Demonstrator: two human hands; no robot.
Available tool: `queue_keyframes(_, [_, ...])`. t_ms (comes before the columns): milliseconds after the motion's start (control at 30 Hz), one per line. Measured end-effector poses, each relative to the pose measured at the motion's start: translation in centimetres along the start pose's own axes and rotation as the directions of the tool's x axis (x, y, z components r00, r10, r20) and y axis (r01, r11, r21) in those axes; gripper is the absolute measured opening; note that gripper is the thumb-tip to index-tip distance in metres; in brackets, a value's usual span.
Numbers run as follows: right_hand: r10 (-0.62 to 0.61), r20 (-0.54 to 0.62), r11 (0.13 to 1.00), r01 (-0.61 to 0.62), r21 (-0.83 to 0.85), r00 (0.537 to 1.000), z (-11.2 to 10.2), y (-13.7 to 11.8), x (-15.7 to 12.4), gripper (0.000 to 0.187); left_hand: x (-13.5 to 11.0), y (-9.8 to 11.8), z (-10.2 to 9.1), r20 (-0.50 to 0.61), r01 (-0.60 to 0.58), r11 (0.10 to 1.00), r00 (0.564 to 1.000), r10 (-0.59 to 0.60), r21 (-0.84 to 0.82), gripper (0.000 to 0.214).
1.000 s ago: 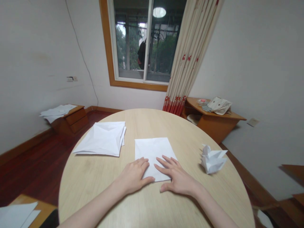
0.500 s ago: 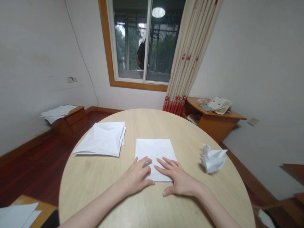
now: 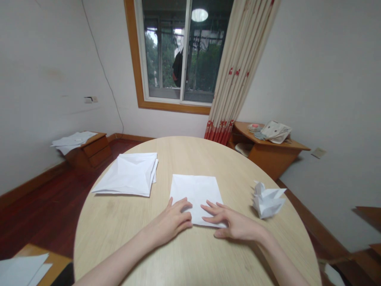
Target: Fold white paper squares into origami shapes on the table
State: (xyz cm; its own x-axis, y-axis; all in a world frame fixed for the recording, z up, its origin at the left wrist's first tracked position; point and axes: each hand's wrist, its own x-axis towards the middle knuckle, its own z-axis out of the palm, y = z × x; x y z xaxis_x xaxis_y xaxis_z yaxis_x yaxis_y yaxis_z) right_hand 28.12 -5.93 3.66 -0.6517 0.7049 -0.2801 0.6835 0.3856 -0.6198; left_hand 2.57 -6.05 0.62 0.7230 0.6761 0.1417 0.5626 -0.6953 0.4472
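Note:
A square sheet of white paper (image 3: 195, 188) lies on the round wooden table in front of me, turned slightly. My left hand (image 3: 171, 222) rests over its lower left corner, fingers bent a little and not gripping. On the lower right part, my right hand (image 3: 232, 222) touches the sheet with spread fingers. Its thumb is at the near edge; whether the thumb is under the paper I cannot tell. To the right stands a cluster of folded white paper shapes (image 3: 266, 200) with pointed tips.
A stack of white paper (image 3: 127, 174) lies on the left of the table (image 3: 178, 155). Beyond it are a small drawer cabinet (image 3: 95, 150) with papers, a window and a curtain (image 3: 238, 71). A wooden corner stand (image 3: 274, 153) at the right holds a cloth bag (image 3: 276, 131).
The sheet has turned slightly clockwise and shifted a little right. My right hand has moved right, its thumb closer to the near edge. My left hand has barely moved, its thumb drawn in.

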Motion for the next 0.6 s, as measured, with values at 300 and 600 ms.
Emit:
queue_keyframes(300, [0.043,-0.095,0.986,-0.027,0.166,0.995,-0.3,0.7,-0.3,0.035,0.0,-0.1,0.1,-0.038,0.009,1.0,0.999,-0.009,-0.018,0.014])
queue_keyframes(600, [0.089,-0.239,0.979,-0.04,0.201,0.967,-0.3,1.3,-0.5,0.021,-0.1,-0.6,0.2,-0.102,0.027,0.997,0.994,-0.034,-0.067,0.013])
